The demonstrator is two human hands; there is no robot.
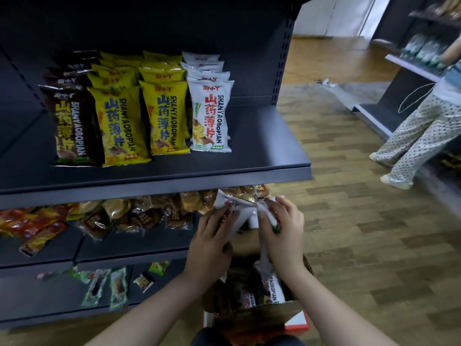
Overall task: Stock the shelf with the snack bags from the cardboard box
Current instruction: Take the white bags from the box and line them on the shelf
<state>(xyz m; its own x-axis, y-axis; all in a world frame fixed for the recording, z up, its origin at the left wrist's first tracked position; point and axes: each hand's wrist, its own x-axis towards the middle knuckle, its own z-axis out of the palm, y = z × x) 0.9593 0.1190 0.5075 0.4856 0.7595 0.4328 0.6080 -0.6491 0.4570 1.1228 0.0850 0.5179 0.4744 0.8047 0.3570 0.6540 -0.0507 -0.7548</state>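
Note:
The dark shelf (pixel 269 146) holds upright rows of brown bags (pixel 71 126), yellow bags (pixel 139 121) and white snack bags (pixel 210 116); its right part is bare. Below the shelf edge, my left hand (pixel 212 243) grips a white snack bag (pixel 234 203). My right hand (pixel 282 233) grips another white bag (pixel 268 268) that hangs down toward the cardboard box (pixel 274 313). More bags lie inside the box, on the floor between my arms.
Lower shelves carry loose snack packets (pixel 139 213) and small sachets (pixel 117 285). A person in dotted trousers (pixel 421 136) stands at another shelf unit (pixel 409 78) to the right. Wooden floor (pixel 361 233) spreads right of the box.

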